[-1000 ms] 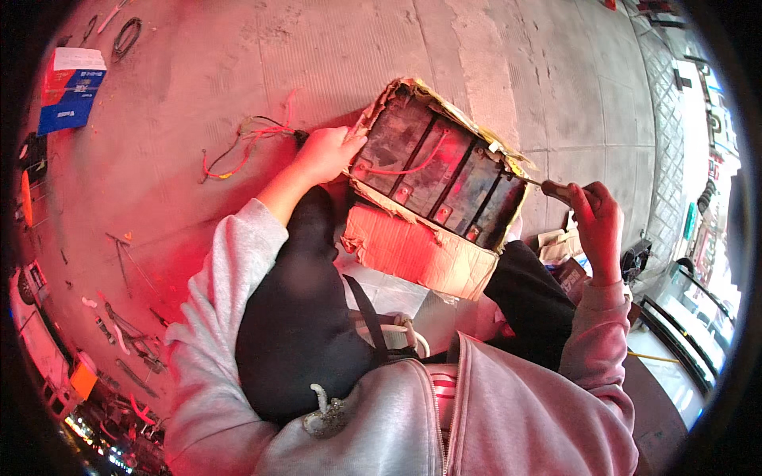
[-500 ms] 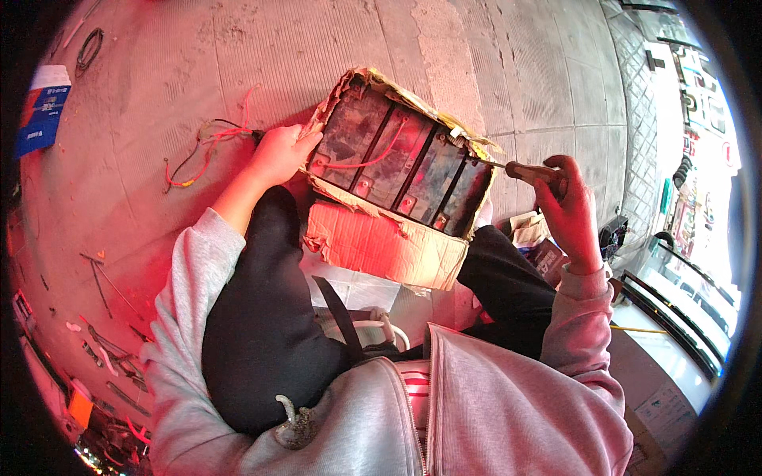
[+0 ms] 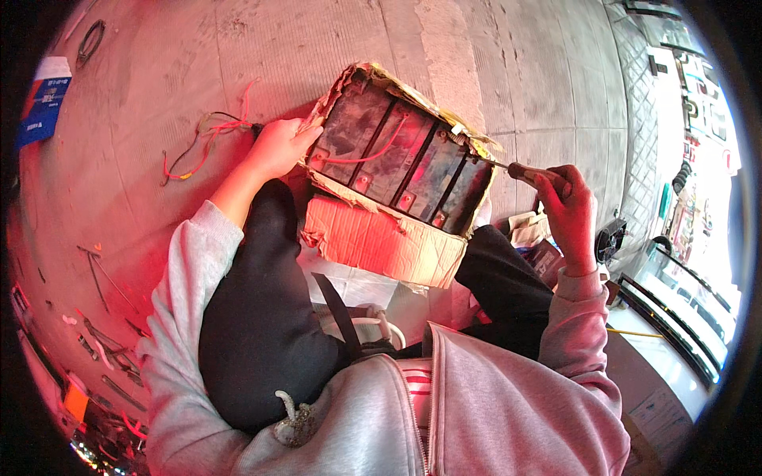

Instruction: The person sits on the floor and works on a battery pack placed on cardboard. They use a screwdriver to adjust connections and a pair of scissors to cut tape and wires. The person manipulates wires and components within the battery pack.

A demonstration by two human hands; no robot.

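Head view: a torn brown cardboard box packed with dark rectangular blocks lies between the hands, ahead of the lap, its long axis slanting from upper left to lower right. The left hand is nearer, gripping the box's left edge, thumb uppermost. The right hand stands apart from the cardboard, fingers closed round a brown-handled tool with a thin metal shaft that points left to the box's right end. A thin red wire crosses the blocks. Shadow blurs the shaft's tip; the left fingers' undersides and the box's support are hidden.
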